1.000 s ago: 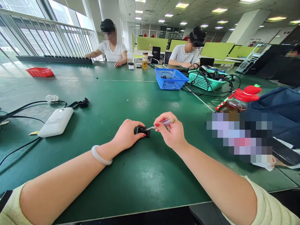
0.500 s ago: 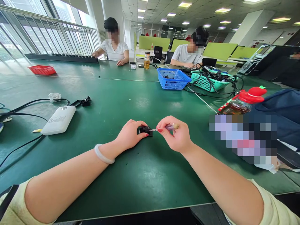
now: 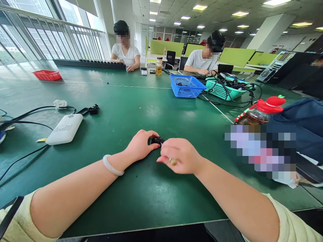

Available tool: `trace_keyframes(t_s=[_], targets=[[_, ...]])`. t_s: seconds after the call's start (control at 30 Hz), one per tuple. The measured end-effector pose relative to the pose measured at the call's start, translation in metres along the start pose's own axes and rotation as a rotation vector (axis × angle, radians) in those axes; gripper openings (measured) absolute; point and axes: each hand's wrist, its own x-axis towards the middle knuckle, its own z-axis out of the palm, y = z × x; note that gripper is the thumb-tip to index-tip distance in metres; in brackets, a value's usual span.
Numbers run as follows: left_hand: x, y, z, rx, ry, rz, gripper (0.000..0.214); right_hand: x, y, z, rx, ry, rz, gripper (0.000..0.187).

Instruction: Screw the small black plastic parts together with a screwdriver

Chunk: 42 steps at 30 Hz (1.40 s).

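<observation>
Thumb and fingers of my left hand [image 3: 141, 145] are closed around a small black part [image 3: 157, 141] on the green table. Its exact kind is too small to make out. Just right of it, my right hand [image 3: 182, 155] is curled around a slim screwdriver [image 3: 173, 161], whose yellowish handle end points toward me. My fingers cover most of the tool, and its tip is hidden beside the black part.
On the left lie a white power bank [image 3: 65, 129], black cables and a black clip [image 3: 94, 109]. A red tray [image 3: 47, 75], blue basket [image 3: 187, 88] and teal basket [image 3: 222, 90] of cables stand farther off. A red-lidded bottle [image 3: 270, 106] is right. Two people sit opposite.
My right hand has turned and shifted slightly left and toward me, bringing the screwdriver's handle end round to face me. My left hand keeps its hold. One person opposite has drawn a hand inward.
</observation>
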Motion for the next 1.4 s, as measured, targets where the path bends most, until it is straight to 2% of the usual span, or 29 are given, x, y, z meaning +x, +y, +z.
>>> trace_keyframes(t_s=[0.07,0.13,0.23,0.3,0.37,0.43,0.5,0.57,0.67,0.77,0.93,1.4], targets=[[0.0,0.0,0.001,0.0,0.006,-0.005,0.027,0.001,-0.006,0.007,-0.116,-0.134,-0.145,0.025],[0.0,0.0,0.001,0.002,0.006,-0.006,0.028,0.002,-0.009,0.012,-0.153,-0.225,-0.205,0.027],[0.001,-0.001,0.002,0.0,0.006,-0.002,0.028,0.001,-0.009,0.013,-0.086,-0.205,-0.177,0.025],[0.001,-0.002,0.001,0.002,0.007,0.005,0.027,0.0,-0.004,0.008,0.026,-0.08,-0.045,0.021],[0.002,-0.003,0.001,0.007,0.001,0.007,0.027,-0.002,0.004,0.003,0.157,0.143,0.204,0.02],[0.002,-0.003,0.001,0.008,-0.01,-0.002,0.029,-0.005,0.012,0.0,0.281,0.35,0.483,0.029],[0.002,-0.002,0.0,0.002,-0.016,-0.017,0.03,-0.008,0.019,-0.001,0.454,0.45,0.669,0.034],[0.002,-0.002,0.0,-0.004,-0.017,-0.023,0.03,-0.009,0.023,-0.001,0.553,0.478,0.733,0.037],[0.002,-0.001,-0.001,-0.005,-0.019,-0.025,0.029,-0.009,0.021,0.001,0.548,0.435,0.695,0.036],[0.001,0.0,-0.001,-0.007,-0.022,-0.023,0.029,-0.008,0.017,0.001,0.447,0.371,0.601,0.033],[0.002,0.0,0.0,-0.001,-0.024,-0.012,0.028,-0.007,0.011,0.0,0.348,0.339,0.447,0.032],[0.002,-0.005,0.003,0.002,-0.008,0.007,0.027,-0.004,0.006,-0.002,0.206,0.26,0.262,0.017]])
